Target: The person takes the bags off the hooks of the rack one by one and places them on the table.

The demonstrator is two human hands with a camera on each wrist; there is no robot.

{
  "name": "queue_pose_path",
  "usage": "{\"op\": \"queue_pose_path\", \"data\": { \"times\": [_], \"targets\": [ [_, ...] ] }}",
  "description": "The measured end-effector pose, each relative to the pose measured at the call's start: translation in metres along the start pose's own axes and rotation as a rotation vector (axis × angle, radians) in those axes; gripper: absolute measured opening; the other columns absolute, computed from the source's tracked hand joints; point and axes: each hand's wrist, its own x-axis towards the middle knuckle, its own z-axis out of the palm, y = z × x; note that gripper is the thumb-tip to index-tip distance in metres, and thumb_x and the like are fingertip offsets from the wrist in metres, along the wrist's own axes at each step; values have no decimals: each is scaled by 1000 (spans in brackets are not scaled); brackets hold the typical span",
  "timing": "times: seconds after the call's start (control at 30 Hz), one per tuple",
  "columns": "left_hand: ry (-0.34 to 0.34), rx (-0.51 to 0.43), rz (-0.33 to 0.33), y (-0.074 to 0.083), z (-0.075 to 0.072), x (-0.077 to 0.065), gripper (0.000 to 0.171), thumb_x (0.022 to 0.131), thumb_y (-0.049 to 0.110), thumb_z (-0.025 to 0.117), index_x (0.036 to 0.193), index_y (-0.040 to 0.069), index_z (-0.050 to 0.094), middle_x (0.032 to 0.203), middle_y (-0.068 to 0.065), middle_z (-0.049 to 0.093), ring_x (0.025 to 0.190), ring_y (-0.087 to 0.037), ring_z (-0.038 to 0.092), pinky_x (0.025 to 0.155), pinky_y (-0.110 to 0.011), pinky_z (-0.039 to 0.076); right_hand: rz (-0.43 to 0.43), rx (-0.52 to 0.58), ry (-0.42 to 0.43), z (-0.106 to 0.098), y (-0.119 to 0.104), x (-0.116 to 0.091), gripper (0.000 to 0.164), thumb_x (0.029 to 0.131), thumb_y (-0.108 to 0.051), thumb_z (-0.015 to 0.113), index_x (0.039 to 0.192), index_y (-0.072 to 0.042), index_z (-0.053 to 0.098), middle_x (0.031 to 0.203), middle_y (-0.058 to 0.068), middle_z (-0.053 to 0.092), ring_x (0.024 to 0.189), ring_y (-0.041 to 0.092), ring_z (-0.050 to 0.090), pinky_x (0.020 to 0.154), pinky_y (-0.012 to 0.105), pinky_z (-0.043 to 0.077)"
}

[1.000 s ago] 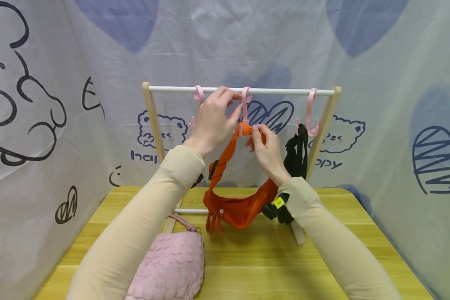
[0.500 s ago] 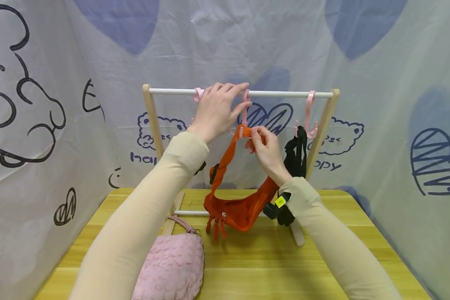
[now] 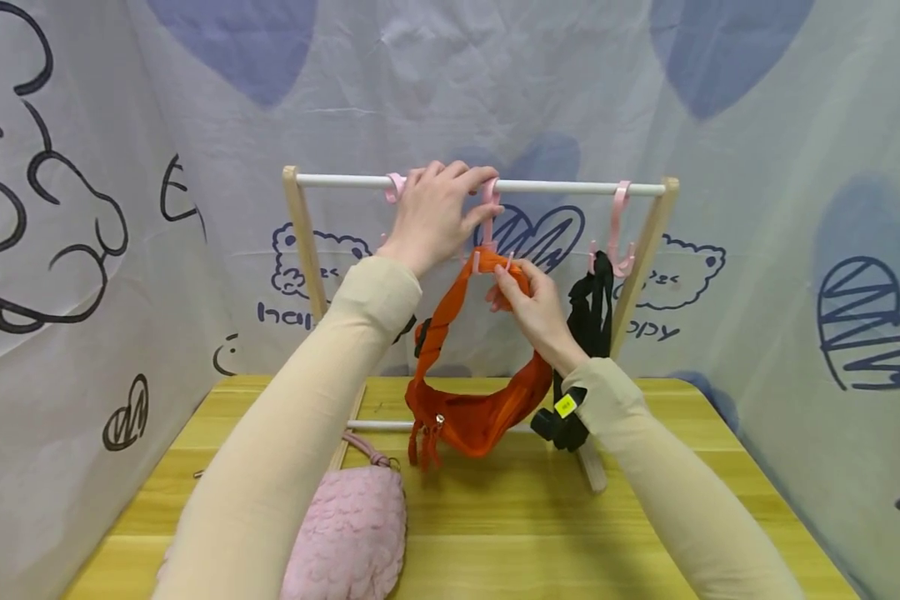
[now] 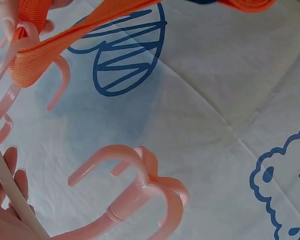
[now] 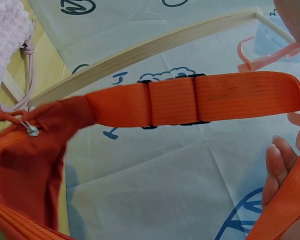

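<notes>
An orange waist bag (image 3: pixel 468 417) hangs by its strap (image 5: pixel 230 97) from the middle pink hook (image 3: pixel 489 212), the webbing looped over the prongs. My right hand (image 3: pixel 536 304) pinches the strap just below the right prong, thumb in front and fingers behind. My left hand (image 3: pixel 435 212) rests over the white rod (image 3: pixel 570 187) beside the middle hook, its fingers fairly straight and the thumb pointing right. In the left wrist view, its fingertips show past the rod. The bag hangs above the table with its zip pulls dangling.
A black strapped bag (image 3: pixel 591 317) hangs on the right pink hook (image 3: pixel 620 217). The left pink hook (image 4: pixel 140 185) is partly behind my left hand. A pink quilted bag (image 3: pixel 360 525) lies on the wooden table (image 3: pixel 532 533), front left. Wooden posts (image 3: pixel 305 242) hold the rod.
My left hand's fingers have straightened from beside the middle hook and now lie over the rod. My right hand has lowered slightly along the strap, and the right prong now shows.
</notes>
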Motion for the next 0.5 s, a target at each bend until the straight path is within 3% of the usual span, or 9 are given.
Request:
{"op": "queue_pose_path", "data": {
  "times": [0.2,0.5],
  "targets": [
    [-5,0,-6,0,-1,2,52,96,52,59,143,29,56,131,0,65,115,-26,55,108,-43,37,28,-50,-6,-2,7,-3,30,108,-24,47,110,3,60,72,-4,65,62,8,63,67,19,57],
    [-22,-11,-29,2,-3,0,54,95,53,59,143,28,56,133,1,65,113,-26,55,106,-43,37,-47,-88,-7,-3,20,-8,47,112,-25,29,115,14,55,75,1,55,63,9,48,63,20,44]
  ]
}}
